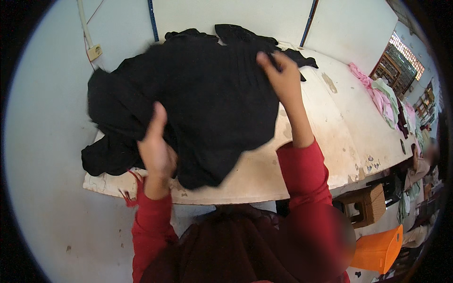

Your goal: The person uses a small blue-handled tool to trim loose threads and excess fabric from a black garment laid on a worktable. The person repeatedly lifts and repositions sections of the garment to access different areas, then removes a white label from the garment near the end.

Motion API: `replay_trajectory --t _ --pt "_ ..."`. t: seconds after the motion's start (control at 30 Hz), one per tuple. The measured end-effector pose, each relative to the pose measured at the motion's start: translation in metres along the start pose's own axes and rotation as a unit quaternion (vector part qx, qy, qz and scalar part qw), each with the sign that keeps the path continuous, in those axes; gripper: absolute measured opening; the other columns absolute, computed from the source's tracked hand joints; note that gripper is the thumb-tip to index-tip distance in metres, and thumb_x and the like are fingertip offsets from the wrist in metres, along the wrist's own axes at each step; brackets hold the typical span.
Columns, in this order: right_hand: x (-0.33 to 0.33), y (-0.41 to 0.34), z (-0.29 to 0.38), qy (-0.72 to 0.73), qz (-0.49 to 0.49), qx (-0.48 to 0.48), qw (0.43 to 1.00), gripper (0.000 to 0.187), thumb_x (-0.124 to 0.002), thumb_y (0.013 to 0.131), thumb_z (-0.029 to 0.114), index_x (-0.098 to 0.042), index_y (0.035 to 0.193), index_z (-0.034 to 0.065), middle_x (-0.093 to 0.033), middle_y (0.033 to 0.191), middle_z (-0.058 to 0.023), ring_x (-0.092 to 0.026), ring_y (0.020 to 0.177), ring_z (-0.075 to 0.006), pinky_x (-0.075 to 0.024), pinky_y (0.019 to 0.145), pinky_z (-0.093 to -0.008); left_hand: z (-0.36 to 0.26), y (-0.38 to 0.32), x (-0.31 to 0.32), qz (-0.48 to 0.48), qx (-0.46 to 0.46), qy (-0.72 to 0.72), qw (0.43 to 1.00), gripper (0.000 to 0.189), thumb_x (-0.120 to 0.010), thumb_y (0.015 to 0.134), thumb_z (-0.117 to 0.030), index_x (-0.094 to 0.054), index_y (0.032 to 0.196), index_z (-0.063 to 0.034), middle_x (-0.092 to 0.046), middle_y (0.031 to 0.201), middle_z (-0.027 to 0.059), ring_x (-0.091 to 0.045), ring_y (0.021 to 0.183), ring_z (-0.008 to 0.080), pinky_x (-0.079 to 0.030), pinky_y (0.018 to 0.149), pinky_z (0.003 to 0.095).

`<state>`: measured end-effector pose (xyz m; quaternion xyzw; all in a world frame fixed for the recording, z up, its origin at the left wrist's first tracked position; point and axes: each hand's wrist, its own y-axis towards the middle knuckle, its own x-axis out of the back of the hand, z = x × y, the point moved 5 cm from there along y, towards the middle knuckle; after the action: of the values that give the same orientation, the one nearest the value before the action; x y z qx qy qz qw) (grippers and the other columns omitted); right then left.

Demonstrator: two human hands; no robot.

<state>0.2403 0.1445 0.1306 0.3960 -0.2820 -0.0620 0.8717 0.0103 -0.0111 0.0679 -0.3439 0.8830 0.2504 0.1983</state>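
A large piece of black fabric (216, 102) hangs between my hands above the pale worktable (262, 173). My left hand (158, 148) grips its left side, thumb on top and fingers hidden in the folds. At the upper right, my right hand (283, 72) pinches the fabric between thumb and fingers. Both hands are slightly blurred. More black cloth (244, 34) lies behind the held piece, against the wall, and some of it reaches out to the right. Whether the dark bunch at the lower left (109, 155) belongs to the held piece, I cannot tell.
Pink and pale green cloths (384, 99) lie along the table's far right part. Below the table's right side stand a brown woven-pattern plastic stool (377, 205) and an orange plastic item (377, 249). A wall socket (95, 52) is at the upper left. Another person (419, 169) is at the far right.
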Motion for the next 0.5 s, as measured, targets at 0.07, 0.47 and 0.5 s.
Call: replay_trajectory --t 0.07,0.47,0.5 --pt "-0.017 -0.039 -0.058 -0.145 0.113 -0.081 0.98 0.048 -0.065 0.081 0.045 -0.065 0.112 0.0076 -0.067 0.091 -0.0159 -0.065 0.086 -0.0297 -0.0497 0.075 -0.0368 0.055 -0.04 0.015 -0.015 0.245 -0.043 0.968 0.047 -0.065 0.086 -0.014 -0.049 0.124 0.0093 -0.053 0.128 0.0125 -0.052 0.114 0.0242 -0.039 0.102 0.0368" --pt "-0.058 -0.269 0.043 0.243 0.364 -0.031 0.898 0.038 -0.073 0.073 0.005 -0.065 0.11 0.0063 -0.059 0.121 -0.0161 -0.065 0.099 -0.0255 -0.0531 0.076 -0.0304 0.131 -0.131 0.058 0.119 0.445 -0.181 0.869 0.05 -0.053 0.089 -0.041 -0.054 0.119 -0.0015 -0.062 0.108 0.0121 -0.06 0.1 0.0252 -0.048 0.09 0.0386" --pt "-0.063 -0.277 0.034 0.263 0.339 -0.025 0.903 0.036 -0.071 0.072 0.004 -0.065 0.107 0.0064 -0.06 0.119 -0.015 -0.065 0.099 -0.0257 -0.0537 0.076 -0.0313 0.137 -0.129 0.063 0.137 0.46 -0.132 0.867 0.046 -0.056 0.088 -0.038 -0.056 0.116 -0.0013 -0.063 0.105 0.0116 -0.061 0.097 0.0241 -0.049 0.088 0.0376"
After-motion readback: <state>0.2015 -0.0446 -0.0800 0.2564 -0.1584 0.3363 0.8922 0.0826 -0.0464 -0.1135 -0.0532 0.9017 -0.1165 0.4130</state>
